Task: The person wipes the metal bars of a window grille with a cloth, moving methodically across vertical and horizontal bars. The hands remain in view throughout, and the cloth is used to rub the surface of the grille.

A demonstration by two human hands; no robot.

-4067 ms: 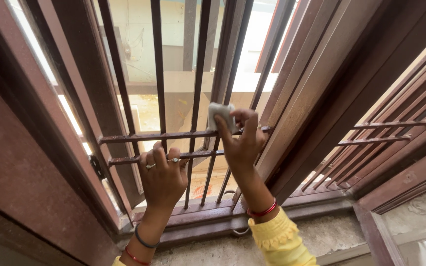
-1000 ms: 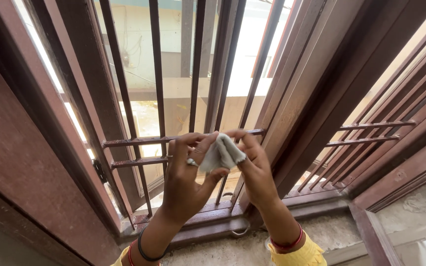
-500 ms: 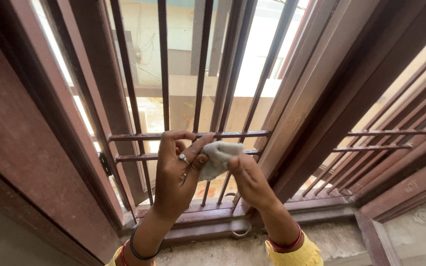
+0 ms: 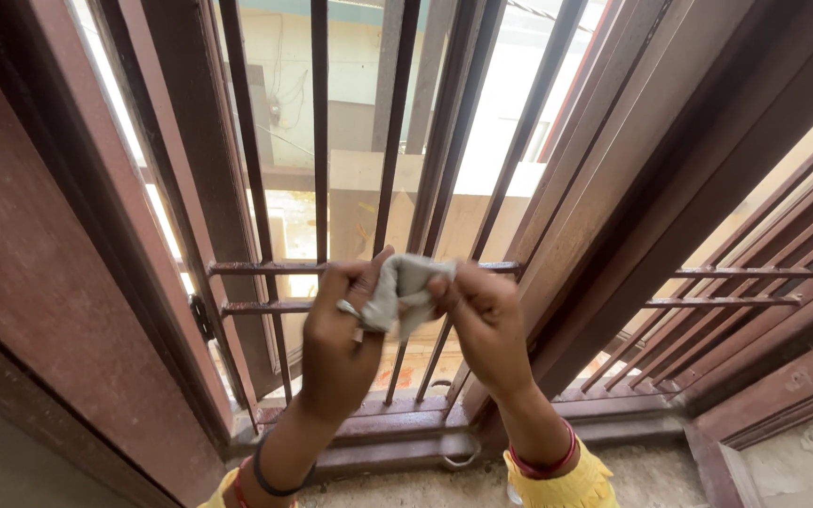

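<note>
- The small crumpled grey-white cloth [image 4: 399, 292] sits between both hands, in front of the brown painted metal window grille [image 4: 322, 141], level with its two horizontal crossbars [image 4: 256, 287].
- The left hand [image 4: 336, 343] is at 9 o'clock of the cloth; its thumb and curled fingers [image 4: 350, 282] pinch the cloth's left edge, closed tightly on the fabric, with a ring showing at the pinch.
- The right hand [image 4: 482, 329] is at 3 o'clock of the cloth; its fingertips [image 4: 444, 287] close on the right edge, thumb tucked under, so the cloth is bunched and held taut between the two grips.
- The cloth's upper fold rises above the fingertips toward 12 o'clock; its lower part is hidden behind the knuckles.
- Whether the cloth touches the bars cannot be told.
- Dark and red bangles [image 4: 270, 475] circle the left wrist at 7 o'clock; a red bangle and a yellow frilled sleeve cuff [image 4: 562, 475] lie at 5 o'clock.
- The rusty brown sill rail [image 4: 397, 423] runs below at 6 o'clock.
</note>
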